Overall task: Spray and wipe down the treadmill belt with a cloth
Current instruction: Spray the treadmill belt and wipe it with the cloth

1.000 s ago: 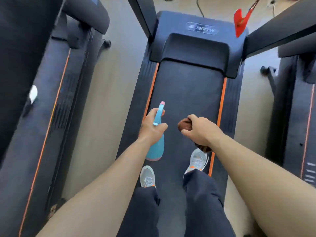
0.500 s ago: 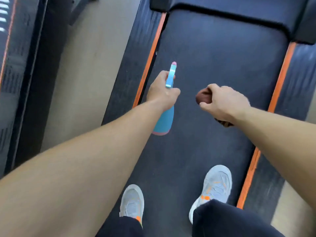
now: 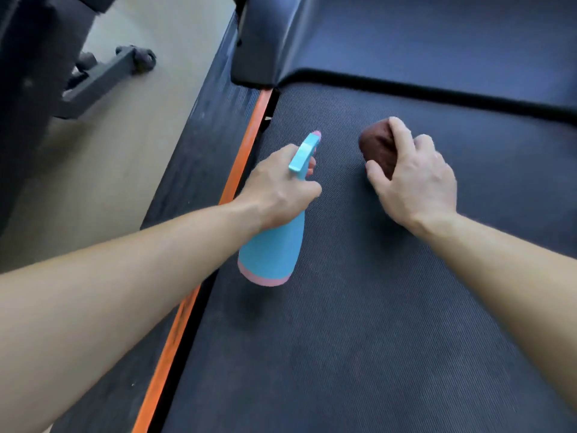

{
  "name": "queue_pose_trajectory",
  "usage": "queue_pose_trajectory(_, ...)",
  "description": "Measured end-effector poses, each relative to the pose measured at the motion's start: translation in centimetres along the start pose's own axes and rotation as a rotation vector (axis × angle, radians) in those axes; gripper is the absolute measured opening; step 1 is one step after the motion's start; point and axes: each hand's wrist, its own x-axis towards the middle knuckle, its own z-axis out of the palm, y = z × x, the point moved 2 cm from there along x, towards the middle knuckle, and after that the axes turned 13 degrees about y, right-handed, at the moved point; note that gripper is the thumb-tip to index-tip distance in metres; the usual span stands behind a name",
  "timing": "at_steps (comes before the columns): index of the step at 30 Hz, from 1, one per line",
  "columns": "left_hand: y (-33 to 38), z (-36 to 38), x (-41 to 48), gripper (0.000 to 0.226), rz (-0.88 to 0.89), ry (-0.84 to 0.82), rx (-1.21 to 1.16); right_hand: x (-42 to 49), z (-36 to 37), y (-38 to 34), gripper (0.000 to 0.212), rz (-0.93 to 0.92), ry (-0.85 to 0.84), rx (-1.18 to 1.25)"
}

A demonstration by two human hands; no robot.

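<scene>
The dark textured treadmill belt (image 3: 359, 323) fills most of the head view. My left hand (image 3: 278, 189) grips the neck of a light blue spray bottle (image 3: 271, 248) with a pink base and pink nozzle tip, held just above the belt's left part with the nozzle pointing forward. My right hand (image 3: 412, 179) holds a bunched dark brown cloth (image 3: 376, 145) low over the belt's front part, to the right of the nozzle. Whether the cloth touches the belt is unclear.
An orange stripe (image 3: 237, 170) and a ribbed black side rail (image 3: 199, 170) run along the belt's left edge. The dark motor cover (image 3: 406, 42) lies ahead. Beige floor (image 3: 103, 170) is on the left, with another machine's wheeled base (image 3: 103, 73) at the far left.
The view has dropped much closer to the belt, and my feet have left the frame. Both hands have moved forward toward the motor cover, holding the same bottle and cloth.
</scene>
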Motion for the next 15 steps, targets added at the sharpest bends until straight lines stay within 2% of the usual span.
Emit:
queue_pose_trajectory(3,-0.3,0.1,2.0,0.045,-0.047,-0.044,-0.074,0.3,2.9,1.3,0.063,-0.046,0.009,-0.091)
queue_pose_trajectory(6,-0.8,0.1,3.7,0.032,-0.107,-0.064,-0.129,-0.9,4.5,2.5,0.063,-0.137,0.128,-0.071)
queue_pose_trajectory(8,-1.1,-0.1,4.4,0.035,-0.154,-0.052,-0.174,-0.9,4.8,2.9,0.065,-0.167,0.172,-0.072)
queue_pose_trajectory(11,-1.4,-0.6,4.4,0.040,-0.201,-0.039,-0.222,-0.9,4.8,2.8,0.065,-0.173,0.193,-0.066)
queue_pose_trajectory(15,-1.5,-1.2,4.4,0.034,-0.211,-0.060,-0.228,-0.9,4.8,2.7,0.065,-0.179,0.190,-0.054)
